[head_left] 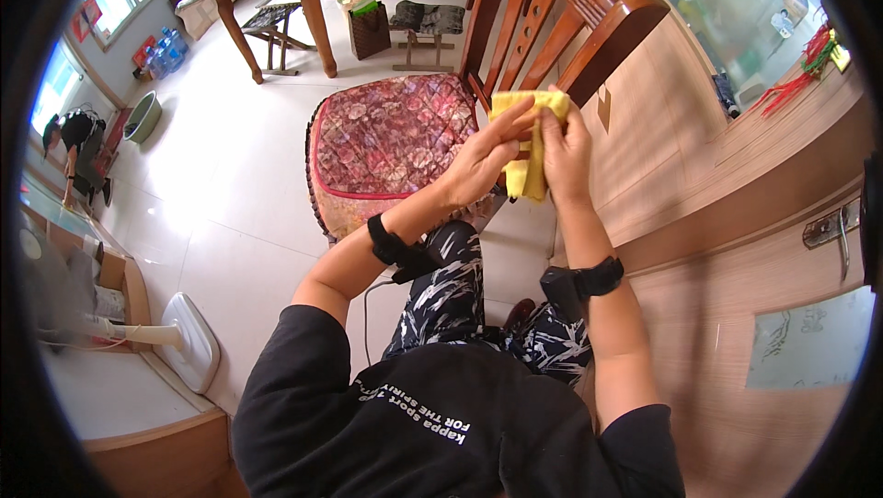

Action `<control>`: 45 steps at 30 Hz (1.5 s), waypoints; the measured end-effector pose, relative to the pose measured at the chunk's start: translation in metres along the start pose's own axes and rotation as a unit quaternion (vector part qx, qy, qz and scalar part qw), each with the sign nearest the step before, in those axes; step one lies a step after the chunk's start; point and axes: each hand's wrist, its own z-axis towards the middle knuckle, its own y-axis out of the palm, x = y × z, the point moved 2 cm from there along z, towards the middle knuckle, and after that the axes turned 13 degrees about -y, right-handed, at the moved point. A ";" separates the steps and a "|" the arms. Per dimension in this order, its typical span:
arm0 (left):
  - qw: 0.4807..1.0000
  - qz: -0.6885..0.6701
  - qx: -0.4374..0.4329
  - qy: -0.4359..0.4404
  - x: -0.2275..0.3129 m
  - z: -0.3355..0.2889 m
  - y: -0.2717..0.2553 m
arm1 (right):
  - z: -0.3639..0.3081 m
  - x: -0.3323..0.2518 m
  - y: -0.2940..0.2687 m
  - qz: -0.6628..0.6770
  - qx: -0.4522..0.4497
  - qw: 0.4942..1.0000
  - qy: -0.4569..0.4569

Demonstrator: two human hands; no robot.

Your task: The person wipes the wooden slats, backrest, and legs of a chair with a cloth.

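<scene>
Hanging between fingers (504, 127), yellow cloth (528, 182) (creased)

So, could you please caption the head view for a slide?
Left hand and right hand handle a folded yellow cloth near a brown wooden chair with floral quilted cushion.

Black T-shirt (460, 457), white-streaked trousers (441, 300), black wristbands (600, 277)

The folded fabric cloth (536, 165) is bright yellow. The slatted wooden chair (602, 43) is reddish-brown; its rounded, quilted seat cushion (391, 135) carries pink and cream flowers on burgundy, with a crimson band along its front edge.
</scene>
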 end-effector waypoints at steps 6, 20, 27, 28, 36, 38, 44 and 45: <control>0.860 0.481 0.170 0.014 -0.042 -0.075 -0.070 | 0.028 -0.051 -0.055 -0.148 0.212 0.946 -0.194; 0.620 0.742 0.157 -0.201 -0.119 -0.191 -0.158 | 0.058 0.034 -0.004 -0.412 0.147 0.835 -0.334; 0.613 0.751 0.145 -0.195 -0.124 -0.186 -0.159 | -0.019 0.094 0.017 -0.292 0.095 0.940 -0.150; 0.616 0.750 0.147 -0.191 -0.126 -0.186 -0.159 | -0.024 0.096 0.018 -0.295 0.091 0.939 -0.150; 0.598 0.767 0.145 -0.183 -0.143 -0.193 -0.160 | -0.026 0.104 0.017 -0.288 0.086 0.944 -0.133; 0.586 0.780 0.141 -0.167 -0.150 -0.199 -0.161 | -0.029 0.109 0.016 -0.304 0.086 0.939 -0.134; 0.558 0.799 0.124 -0.187 -0.161 -0.207 -0.155 | -0.033 0.133 0.010 -0.356 0.096 0.905 -0.210; 0.555 0.801 0.123 -0.188 -0.162 -0.208 -0.153 | -0.035 0.134 0.010 -0.369 0.098 0.896 -0.225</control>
